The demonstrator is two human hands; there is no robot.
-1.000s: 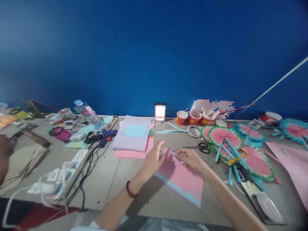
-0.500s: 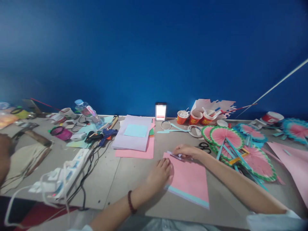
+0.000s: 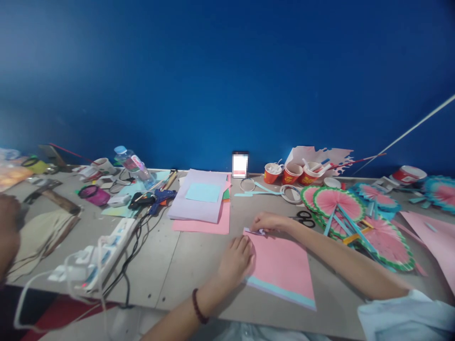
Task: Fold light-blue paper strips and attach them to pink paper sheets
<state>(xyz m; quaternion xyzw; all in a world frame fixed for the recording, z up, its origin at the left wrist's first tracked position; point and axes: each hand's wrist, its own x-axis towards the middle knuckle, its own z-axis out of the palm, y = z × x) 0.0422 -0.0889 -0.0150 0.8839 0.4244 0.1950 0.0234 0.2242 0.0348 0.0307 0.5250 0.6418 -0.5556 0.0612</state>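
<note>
A pink sheet of paper lies at an angle on the table, with light blue and lilac paper edges showing beneath its near side. My right hand is at its far edge, fingers curled down on a narrow lilac paper strip that looks folded. My left hand lies flat over the sheet's left edge, fingers stretched out. A dark bead bracelet circles the left wrist. Black-handled scissors lie just beyond my right forearm, which partly covers the sheet's right side.
Pleated pink paper fans lie at the right. Behind are red paper cups and tape rolls. Lilac paper, a blue glue gun and a power strip sit left. Another person's hand is far left.
My right hand has slid a little left along the sheet's far edge. My left hand stays at the left edge. The whole view has shifted slightly.
</note>
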